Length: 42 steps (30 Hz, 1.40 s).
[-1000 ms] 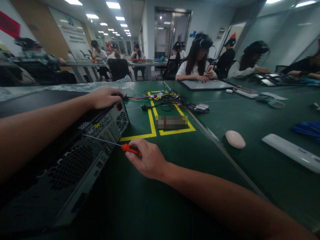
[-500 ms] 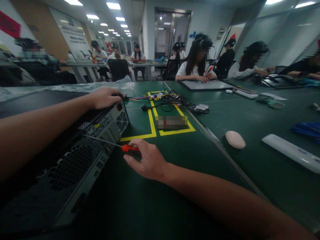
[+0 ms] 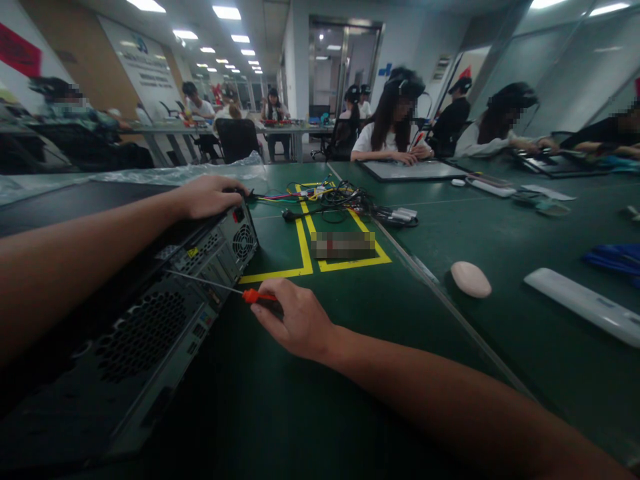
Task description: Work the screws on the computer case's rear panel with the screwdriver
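Observation:
A black desktop computer case [image 3: 145, 333] lies on its side on the green table mat [image 3: 350, 320], its rear panel with fan grille facing me. My left hand [image 3: 207, 195] rests curled over the case's top far corner, gripping it. My right hand [image 3: 295, 319] is closed round the red handle of a screwdriver [image 3: 225, 288]. The thin metal shaft points left, its tip against the rear panel.
A tangle of coloured cables [image 3: 333, 199] lies beyond yellow floor-tape lines [image 3: 305, 250]. A pink mouse [image 3: 471, 279] and white keyboard [image 3: 583, 303] sit to the right. Clear plastic wrap [image 3: 175, 172] lies behind the case. Several other people work at tables further back.
My right hand's fingers have shifted slightly on the screwdriver handle, as in turning it. The left hand and case stay put.

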### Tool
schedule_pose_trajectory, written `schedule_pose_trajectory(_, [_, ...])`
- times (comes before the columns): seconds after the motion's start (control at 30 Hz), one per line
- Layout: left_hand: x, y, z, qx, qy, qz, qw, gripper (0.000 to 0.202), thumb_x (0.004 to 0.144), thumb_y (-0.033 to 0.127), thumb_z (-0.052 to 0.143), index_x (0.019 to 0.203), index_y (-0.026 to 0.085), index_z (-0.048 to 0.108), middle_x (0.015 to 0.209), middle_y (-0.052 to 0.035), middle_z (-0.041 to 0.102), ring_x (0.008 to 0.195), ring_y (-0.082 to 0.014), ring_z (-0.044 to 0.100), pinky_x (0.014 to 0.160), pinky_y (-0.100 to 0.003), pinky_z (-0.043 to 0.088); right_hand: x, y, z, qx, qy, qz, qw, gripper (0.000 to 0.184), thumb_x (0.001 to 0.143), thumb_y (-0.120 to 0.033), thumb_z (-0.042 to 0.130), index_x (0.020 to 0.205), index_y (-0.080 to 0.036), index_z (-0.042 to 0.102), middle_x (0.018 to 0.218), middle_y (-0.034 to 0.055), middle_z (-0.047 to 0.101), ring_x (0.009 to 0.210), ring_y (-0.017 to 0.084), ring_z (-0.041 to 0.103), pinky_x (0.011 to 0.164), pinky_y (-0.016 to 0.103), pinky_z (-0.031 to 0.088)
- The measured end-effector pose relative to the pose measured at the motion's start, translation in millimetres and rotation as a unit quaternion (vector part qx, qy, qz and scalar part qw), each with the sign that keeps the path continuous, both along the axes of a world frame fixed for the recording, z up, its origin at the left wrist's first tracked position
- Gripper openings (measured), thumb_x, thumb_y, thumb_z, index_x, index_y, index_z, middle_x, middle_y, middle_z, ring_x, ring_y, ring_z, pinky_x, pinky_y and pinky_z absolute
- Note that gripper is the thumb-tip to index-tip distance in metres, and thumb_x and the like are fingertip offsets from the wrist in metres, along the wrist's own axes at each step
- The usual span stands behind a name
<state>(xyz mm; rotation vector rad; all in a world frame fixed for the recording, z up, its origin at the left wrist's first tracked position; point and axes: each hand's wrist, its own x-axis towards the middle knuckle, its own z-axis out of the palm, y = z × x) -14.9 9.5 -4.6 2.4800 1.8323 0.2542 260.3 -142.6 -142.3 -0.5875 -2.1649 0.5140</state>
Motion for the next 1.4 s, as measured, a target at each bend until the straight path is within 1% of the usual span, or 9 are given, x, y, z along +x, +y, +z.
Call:
schedule_pose_trajectory(0.3, [-1.2, 2.4, -1.1, 0.009, 0.010, 0.003, 1.000, 0.067, 0.088, 0.053, 0.042, 0.136, 0.017, 0.071, 0.133, -0.0125, 0.071, 0.117, -0.0311, 0.064, 0.108, -0.044, 0.045, 0.4, 0.8, -1.6, 0.010, 0.009, 0.002, 1.000, 0.027, 0.108, -0.040, 0.055, 0.125, -0.019, 0.058, 0.116, 0.0105, 0.074, 0.094, 0.021, 0.072, 0.083, 0.036, 0.060])
schedule_pose_trajectory(0.47, [-0.4, 0.5, -0.8, 0.010, 0.014, 0.000, 1.000, 0.067, 0.089, 0.053, 0.041, 0.137, 0.016, 0.071, 0.137, -0.0121, 0.070, 0.119, -0.0311, 0.064, 0.109, -0.044, 0.044, 0.3, 0.3, -1.2, 0.003, 0.001, -0.001, 1.000, 0.027, 0.107, -0.040, 0.055, 0.124, -0.020, 0.059, 0.116, 0.0100, 0.074, 0.094, 0.021, 0.072, 0.084, 0.036, 0.059])
schedule_pose_trajectory(0.6, [-2.0, 1.7, -1.6, 0.008, 0.006, 0.003, 1.000, 0.068, 0.088, 0.055, 0.042, 0.137, 0.019, 0.071, 0.137, -0.0098, 0.071, 0.121, -0.0319, 0.064, 0.110, -0.042, 0.045, 0.2, 0.5, -0.5, 0.000, -0.005, -0.009, 1.000, 0.027, 0.106, -0.040, 0.056, 0.124, -0.020, 0.059, 0.116, 0.0098, 0.074, 0.096, 0.021, 0.072, 0.085, 0.036, 0.058])
schedule_pose_trajectory(0.73, [-2.9, 3.2, -1.7, 0.008, 0.001, 0.004, 1.000, 0.067, 0.086, 0.057, 0.044, 0.135, 0.023, 0.073, 0.138, -0.0077, 0.072, 0.125, -0.0344, 0.063, 0.112, -0.041, 0.044, 0.5, 0.4, 0.6, -0.005, -0.005, -0.004, 1.000, 0.027, 0.106, -0.040, 0.055, 0.123, -0.020, 0.059, 0.114, 0.0094, 0.074, 0.092, 0.020, 0.071, 0.083, 0.035, 0.057])
schedule_pose_trajectory(0.9, [0.7, -0.1, 0.3, 0.006, 0.019, 0.002, 1.000, 0.069, 0.088, 0.054, 0.040, 0.137, 0.016, 0.071, 0.142, -0.0128, 0.069, 0.125, -0.0333, 0.062, 0.113, -0.045, 0.042, 1.3, -0.4, 1.6, -0.011, -0.008, -0.004, 1.000, 0.027, 0.107, -0.041, 0.055, 0.123, -0.020, 0.059, 0.113, 0.0093, 0.074, 0.092, 0.020, 0.071, 0.083, 0.035, 0.057])
schedule_pose_trajectory(1.07, [2.4, -2.1, 0.7, 0.004, 0.008, 0.006, 1.000, 0.070, 0.086, 0.056, 0.041, 0.136, 0.018, 0.071, 0.141, -0.0123, 0.069, 0.126, -0.0340, 0.062, 0.113, -0.045, 0.043, 1.3, -0.3, 1.5, 0.000, 0.005, 0.000, 1.000, 0.028, 0.108, -0.041, 0.054, 0.123, -0.019, 0.059, 0.113, 0.0098, 0.074, 0.093, 0.020, 0.072, 0.084, 0.035, 0.057])
schedule_pose_trajectory(1.27, [0.2, 0.1, -0.7, 0.006, -0.006, 0.001, 1.000, 0.070, 0.084, 0.055, 0.043, 0.135, 0.016, 0.072, 0.137, -0.0146, 0.071, 0.125, -0.0343, 0.063, 0.112, -0.045, 0.043, -0.1, 0.2, -1.0, 0.004, 0.006, -0.008, 1.000, 0.031, 0.107, -0.044, 0.054, 0.125, -0.019, 0.060, 0.115, 0.0107, 0.075, 0.096, 0.021, 0.073, 0.086, 0.036, 0.058])
schedule_pose_trajectory(1.4, [-1.0, 0.9, -1.4, 0.005, -0.015, 0.000, 1.000, 0.068, 0.083, 0.055, 0.046, 0.134, 0.019, 0.074, 0.137, -0.0127, 0.071, 0.125, -0.0360, 0.064, 0.113, -0.047, 0.043, -0.3, 0.2, -1.6, 0.012, 0.010, -0.009, 1.000, 0.031, 0.108, -0.044, 0.054, 0.124, -0.019, 0.060, 0.114, 0.0107, 0.075, 0.096, 0.021, 0.073, 0.086, 0.036, 0.058])
